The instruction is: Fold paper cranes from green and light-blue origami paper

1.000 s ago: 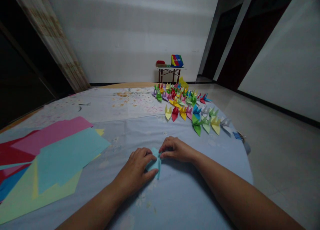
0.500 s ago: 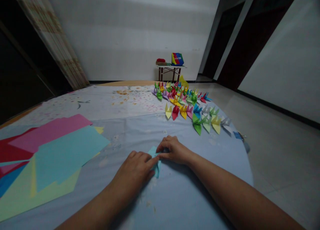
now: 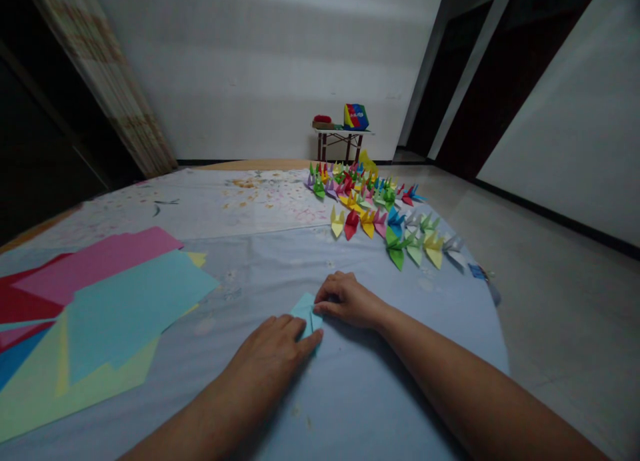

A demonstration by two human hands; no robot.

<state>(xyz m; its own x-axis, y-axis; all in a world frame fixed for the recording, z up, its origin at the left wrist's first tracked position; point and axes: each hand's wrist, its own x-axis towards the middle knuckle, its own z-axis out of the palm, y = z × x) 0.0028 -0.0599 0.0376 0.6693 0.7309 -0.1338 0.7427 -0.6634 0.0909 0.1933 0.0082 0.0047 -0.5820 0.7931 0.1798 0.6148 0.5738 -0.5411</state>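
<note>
A small folded piece of light blue paper [image 3: 304, 309] lies on the pale blue cloth [image 3: 360, 394] in front of me. My left hand [image 3: 273, 354] rests on its near side, fingers together and pressing down on the fold. My right hand [image 3: 347, 299] holds the paper's right edge with curled fingers pinching it. Most of the paper's lower part is hidden under my left fingers.
Loose coloured sheets [image 3: 100, 307] in pink, red, teal, yellow-green and blue lie fanned out at the left. Several folded paper cranes [image 3: 380, 214] stand in rows at the far right. A small table [image 3: 340, 141] with a colourful box stands by the wall. Bare floor [image 3: 550, 301] is to the right.
My left hand has slid toward me along the paper, uncovering more of its upper part. My right hand has stayed at the right edge. The view has shifted slightly.
</note>
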